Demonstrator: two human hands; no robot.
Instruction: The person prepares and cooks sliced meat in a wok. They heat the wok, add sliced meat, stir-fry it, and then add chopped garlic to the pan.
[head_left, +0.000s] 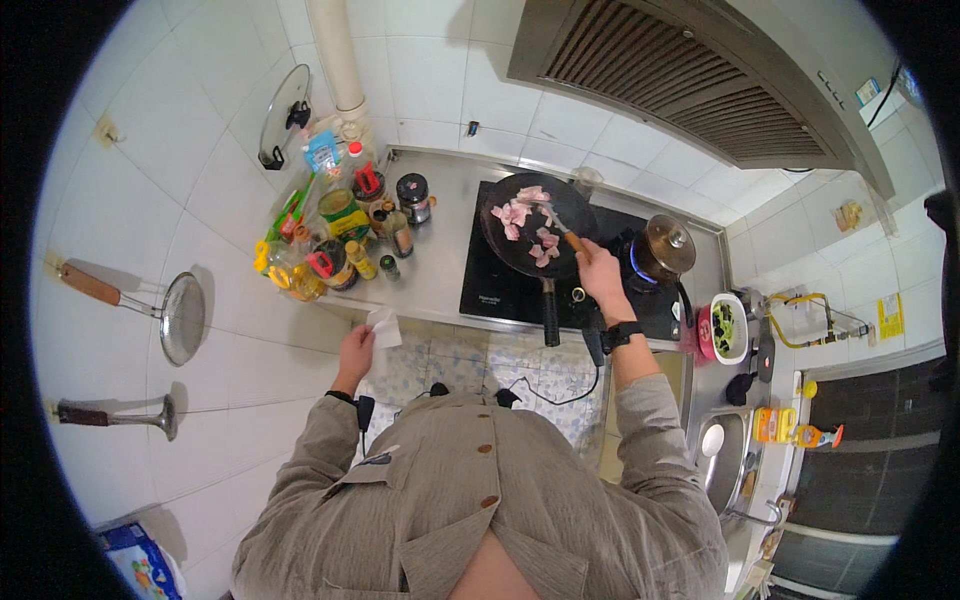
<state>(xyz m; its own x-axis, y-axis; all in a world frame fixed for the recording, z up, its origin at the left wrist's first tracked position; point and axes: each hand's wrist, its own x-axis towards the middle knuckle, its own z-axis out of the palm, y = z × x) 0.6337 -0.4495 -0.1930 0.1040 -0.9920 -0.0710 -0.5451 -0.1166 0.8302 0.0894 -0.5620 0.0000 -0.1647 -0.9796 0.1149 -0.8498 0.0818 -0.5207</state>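
Observation:
My right hand (599, 274) is closed around the wooden handle of a spatula (573, 238), whose metal end rests among pale pink meat slices (515, 214) in a black frying pan (517, 259). The pan sits on the left part of a black glass gas hob (487, 285), its handle pointing towards me. My left hand (358, 351) pinches a white paper tissue (386, 330) in front of the counter edge. To the right of the pan, a lidded pot (663, 249) stands over a blue flame.
Oil and sauce bottles (337, 262) crowd the counter's left end. A white basket of cut green and dark vegetables (724, 327) stands at right, near the sink (727, 457). A range hood (675, 90) overhangs the hob. A strainer (182, 319) and ladle (161, 418) hang on the left wall.

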